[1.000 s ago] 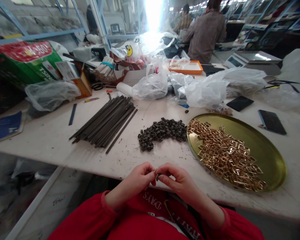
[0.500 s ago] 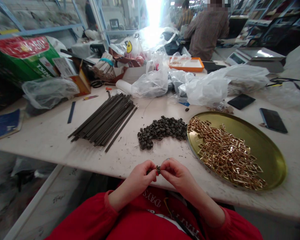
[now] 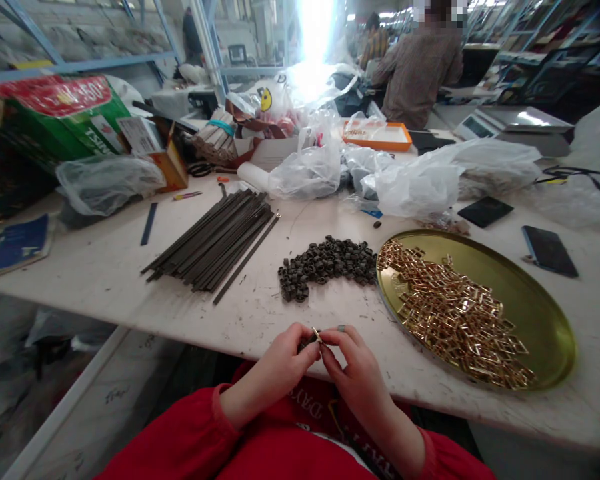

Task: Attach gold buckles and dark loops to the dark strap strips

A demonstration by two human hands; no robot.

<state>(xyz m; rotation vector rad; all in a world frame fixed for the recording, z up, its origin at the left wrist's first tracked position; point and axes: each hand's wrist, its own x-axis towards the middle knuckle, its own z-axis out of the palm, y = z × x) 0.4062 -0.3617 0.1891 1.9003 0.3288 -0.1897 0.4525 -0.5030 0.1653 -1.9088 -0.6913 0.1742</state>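
Pinches a small gold frame [image 3: 317, 335], tilted with far end leftward, between fingertips of the left hand [image 3: 283, 363] and the right hand [image 3: 359, 370], over the near edge of the tabletop [image 3: 250, 320]. Faces dark loops [image 3: 330, 261] beyond; has the tray [image 3: 530, 303] rightward, nearer the right hand.

A workshop: heaped metal rings [image 3: 460, 320] and dark strips [image 3: 210, 243] on the desk [image 3: 260, 317], blue racking [image 3: 80, 65] upper left, co-worker [image 3: 420, 77] upper right.
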